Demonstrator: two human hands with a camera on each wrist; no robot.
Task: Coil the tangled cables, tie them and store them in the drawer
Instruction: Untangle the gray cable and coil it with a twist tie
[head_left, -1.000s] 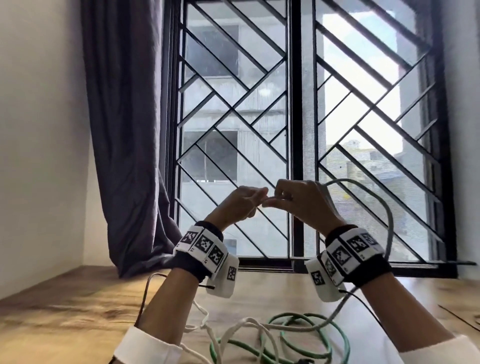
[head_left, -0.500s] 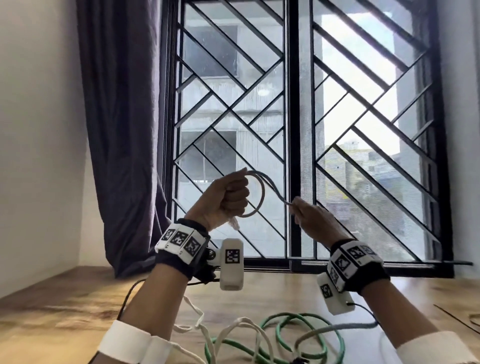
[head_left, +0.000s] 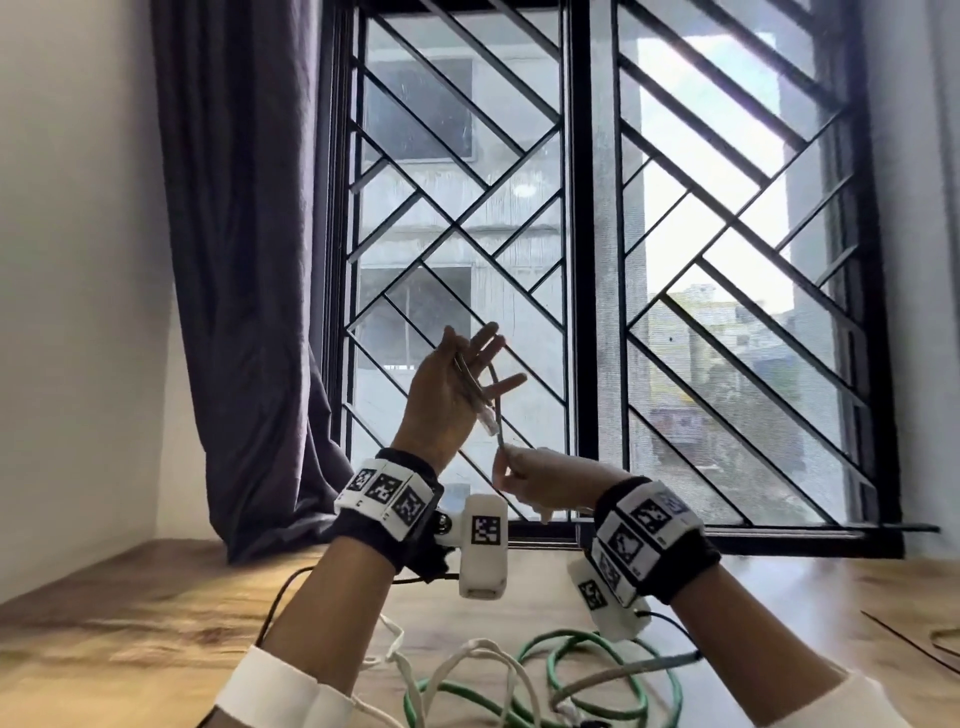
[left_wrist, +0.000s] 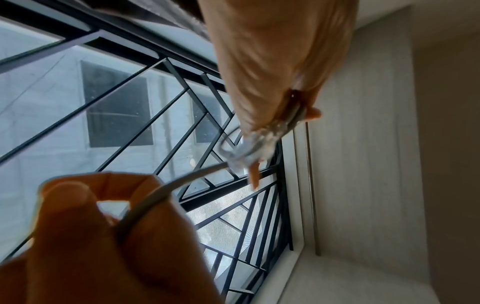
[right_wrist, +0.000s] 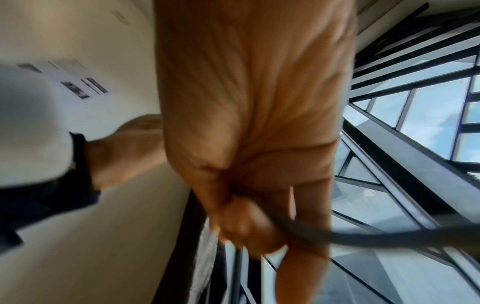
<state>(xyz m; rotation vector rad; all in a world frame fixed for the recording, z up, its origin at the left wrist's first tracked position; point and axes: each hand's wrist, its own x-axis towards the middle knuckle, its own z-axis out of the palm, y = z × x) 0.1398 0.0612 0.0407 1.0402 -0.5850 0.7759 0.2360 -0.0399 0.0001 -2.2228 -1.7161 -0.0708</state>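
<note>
Grey cable (head_left: 496, 410) is held up before the window (head_left: 582, 260) — looped over the left hand (head_left: 452, 395), fingers spread straight; pinched just below by the right hand (head_left: 540, 480). Green cable (head_left: 597, 680) lies near, on the table (head_left: 130, 623).

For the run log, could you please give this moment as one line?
step: coiling | left hand: fingers spread, grey cable looped over it | right hand: pinching cable | table: green cable, white cable loose

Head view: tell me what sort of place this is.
Probably a room in a home or small office, at a wooden tabletop set against a barred window with a dark curtain. Loose cables lie on the wood, and buildings show outside.
</note>
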